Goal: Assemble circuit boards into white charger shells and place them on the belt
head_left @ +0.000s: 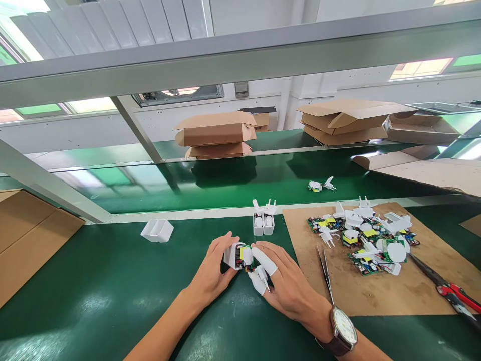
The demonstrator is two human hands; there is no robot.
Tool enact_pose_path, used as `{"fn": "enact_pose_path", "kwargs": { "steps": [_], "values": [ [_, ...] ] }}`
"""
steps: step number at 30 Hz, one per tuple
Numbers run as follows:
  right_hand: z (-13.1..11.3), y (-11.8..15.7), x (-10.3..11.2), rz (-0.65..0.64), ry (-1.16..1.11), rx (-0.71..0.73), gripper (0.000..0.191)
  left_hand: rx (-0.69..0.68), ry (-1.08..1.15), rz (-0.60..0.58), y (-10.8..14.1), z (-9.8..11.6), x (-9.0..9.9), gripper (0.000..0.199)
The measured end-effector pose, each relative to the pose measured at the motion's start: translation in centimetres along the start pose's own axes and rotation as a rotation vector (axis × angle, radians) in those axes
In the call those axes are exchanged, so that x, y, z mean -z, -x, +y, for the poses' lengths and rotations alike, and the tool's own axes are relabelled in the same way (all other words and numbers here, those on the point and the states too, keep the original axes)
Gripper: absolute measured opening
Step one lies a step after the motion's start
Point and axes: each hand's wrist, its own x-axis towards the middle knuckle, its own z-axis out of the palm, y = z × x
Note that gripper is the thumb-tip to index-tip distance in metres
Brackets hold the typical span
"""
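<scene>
My left hand point(216, 265) grips a white plastic charger housing point(230, 255) at the middle of the green table. A small circuit board point(245, 254) with yellow and white parts sits at the housing's open end, partly inside it. My right hand point(289, 281), with white covers on thumb and forefinger, pinches the board's outer end. A white plug piece with metal pins point(263, 277) hangs beside that thumb. Just beyond my hands stand two white housings point(263, 223) with plug pieces on top. Another white housing point(157, 230) lies to the left.
At right, a brown board point(304, 250) carries a pile of circuit boards and plug pieces point(368, 235), tweezers point(325, 273) and red-handled pliers point(443, 288). One more circuit board point(314, 186) lies on the green belt point(225, 185). Cardboard boxes point(218, 134) stand behind; another carton point(33, 240) is at left.
</scene>
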Motion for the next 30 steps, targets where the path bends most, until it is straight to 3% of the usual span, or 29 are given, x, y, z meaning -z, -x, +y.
{"fn": "enact_pose_path", "kwargs": {
  "steps": [13, 30],
  "values": [
    [0.26, -0.16, -0.1, 0.001, 0.008, 0.006, 0.056, 0.01, -0.002, -0.032, -0.01, 0.12, 0.05, 0.066],
    [0.18, -0.32, 0.05, 0.001, 0.017, -0.011, 0.068, -0.008, 0.006, 0.006, 0.0, -0.1, -0.24, 0.066]
  ]
}}
